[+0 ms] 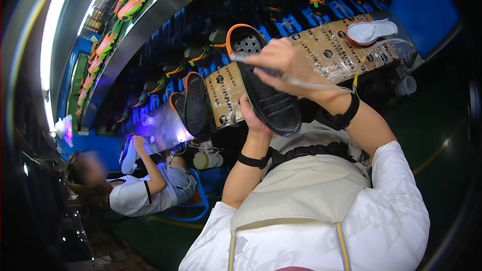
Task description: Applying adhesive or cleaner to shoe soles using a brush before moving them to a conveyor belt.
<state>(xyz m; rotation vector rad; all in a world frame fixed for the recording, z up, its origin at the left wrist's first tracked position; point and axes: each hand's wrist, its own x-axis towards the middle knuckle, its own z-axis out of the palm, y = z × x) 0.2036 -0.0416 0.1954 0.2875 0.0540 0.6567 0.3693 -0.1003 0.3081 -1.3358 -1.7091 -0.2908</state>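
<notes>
My left hand (255, 116) grips a black shoe sole (273, 104) from beneath and along its near left side, with part of the fingers hidden under it. The sole is tilted over the bench edge; its far end has an orange rim and a patch of small round holes. Above it, my right hand (291, 64) is closed around a slim brush-like tool (241, 58) with a pale tip and dark handle. A clear hose (321, 87) runs from that tool along my right wrist. Whether the tip touches the sole, I cannot tell.
Two more black soles (197, 101) lie left on the taped cardboard bench top (321, 52). A white shoe piece (370, 32) sits at its right end. Shoes on blue racks (288, 24) line the back. At left, a seated co-worker (143, 190) handles a white shoe under violet light.
</notes>
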